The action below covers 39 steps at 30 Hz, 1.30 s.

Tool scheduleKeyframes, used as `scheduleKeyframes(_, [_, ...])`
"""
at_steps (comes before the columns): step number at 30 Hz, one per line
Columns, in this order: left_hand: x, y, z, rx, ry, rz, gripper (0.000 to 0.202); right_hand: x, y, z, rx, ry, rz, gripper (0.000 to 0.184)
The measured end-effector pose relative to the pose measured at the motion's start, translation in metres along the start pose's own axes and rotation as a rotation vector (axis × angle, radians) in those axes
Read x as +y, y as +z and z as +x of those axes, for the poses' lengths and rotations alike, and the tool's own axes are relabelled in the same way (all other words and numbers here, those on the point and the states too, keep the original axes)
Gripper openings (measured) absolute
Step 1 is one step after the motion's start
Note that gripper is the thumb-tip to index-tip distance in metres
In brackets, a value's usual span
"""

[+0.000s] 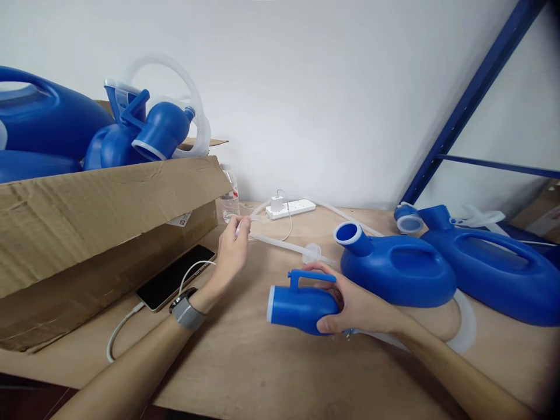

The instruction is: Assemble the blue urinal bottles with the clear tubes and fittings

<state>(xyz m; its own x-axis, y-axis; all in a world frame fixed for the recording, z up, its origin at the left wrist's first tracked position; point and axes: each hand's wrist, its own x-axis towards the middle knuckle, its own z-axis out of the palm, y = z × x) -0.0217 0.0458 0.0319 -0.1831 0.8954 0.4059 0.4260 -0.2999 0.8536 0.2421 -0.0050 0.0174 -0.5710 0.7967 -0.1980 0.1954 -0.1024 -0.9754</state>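
My right hand (350, 300) is wrapped round a small blue plastic urinal head (301, 309). This piece lies sideways just above the table, its white-rimmed mouth facing left and its handle on top. My left hand (234, 245), with a watch on the wrist, is closed in a pinch on a translucent plastic tube (280, 242) left of centre. Part of the tube carries a clear round cap (311, 252). Beside my right hand a blue urinal bottle (398, 271) rests on the table, its open neck tilted up to the left. More tubing (466, 324) curls below that bottle.
A cardboard box (109, 216) full of blue urinal parts stands at the left. Near it are a phone (175, 277) with a cable and a water bottle (230, 198). A power strip (291, 209) lies by the wall; another blue bottle (494, 268) sits right, near a blue rack (464, 111).
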Motion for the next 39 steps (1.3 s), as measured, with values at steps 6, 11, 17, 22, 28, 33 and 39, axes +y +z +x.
scheduleKeyframes(6, [-0.019,0.013,-0.008,-0.292,0.109,0.335,0.031,-0.001,-0.005,0.009,0.22,-0.083,0.075,0.096])
scheduleKeyframes(11, [-0.005,0.014,-0.019,-0.27,0.318,0.14,0.028,-0.001,-0.019,0.011,0.302,-0.101,0.025,0.092])
scheduleKeyframes(17, [0.009,0.009,-0.02,-0.598,0.159,-0.173,0.028,0.0,-0.021,0.009,0.224,-0.06,-0.012,0.097])
scheduleKeyframes(22, [0.01,0.007,-0.019,-0.752,0.055,-0.412,0.051,-0.01,-0.022,0.0,0.133,-0.05,-0.078,0.1])
scheduleKeyframes(28, [0.02,-0.005,-0.014,-0.735,0.057,-0.335,0.052,-0.015,-0.033,-0.01,0.125,-0.13,-0.109,0.086])
scheduleKeyframes(33, [0.013,0.002,-0.014,-0.57,0.132,-0.038,0.051,-0.011,-0.033,-0.001,0.216,-0.148,0.006,0.09])
scheduleKeyframes(39, [-0.009,0.018,-0.025,-0.494,0.413,0.498,0.027,-0.007,-0.023,0.005,0.359,-0.149,0.175,0.085])
